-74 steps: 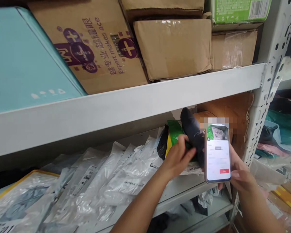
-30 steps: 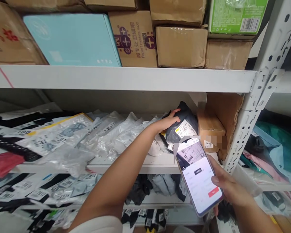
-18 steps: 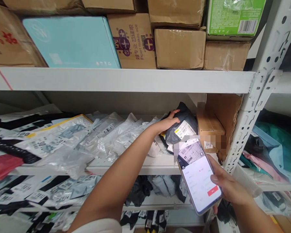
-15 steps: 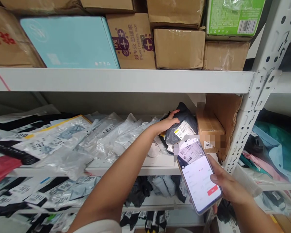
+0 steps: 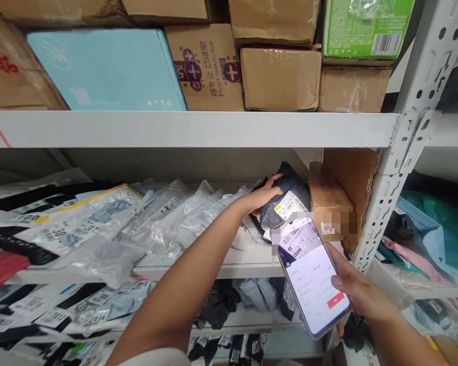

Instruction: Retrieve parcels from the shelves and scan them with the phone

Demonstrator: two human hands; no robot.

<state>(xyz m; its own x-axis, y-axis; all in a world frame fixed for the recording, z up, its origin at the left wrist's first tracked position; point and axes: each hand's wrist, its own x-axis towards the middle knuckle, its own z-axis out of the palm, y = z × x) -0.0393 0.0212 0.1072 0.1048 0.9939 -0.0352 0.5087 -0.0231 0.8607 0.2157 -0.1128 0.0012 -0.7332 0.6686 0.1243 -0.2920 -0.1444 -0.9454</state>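
Observation:
My left hand (image 5: 266,195) reaches onto the middle shelf and grips a dark grey plastic parcel bag (image 5: 288,185), its fingers over the near left side. A white and yellow label (image 5: 289,206) faces me from the bag. In my right hand (image 5: 353,287) is a smartphone (image 5: 316,279), tilted in front of the bag with the thumb on its right edge. The phone's screen has a camera picture of a shipping label at the top and a white page with a red button below. Just right of the bag stands a small cardboard box (image 5: 330,195).
Clear-wrapped parcels (image 5: 187,211) lie in a row along the middle shelf to the left. Cardboard boxes (image 5: 280,79), a light blue box (image 5: 107,71) and a green box (image 5: 366,30) fill the shelf above. A white perforated post (image 5: 391,173) rises at right. Folded clothes (image 5: 431,239) lie beyond it.
The view has shifted very slightly. Both hands keep their hold on the parcel bag and the phone, nearly in the same places.

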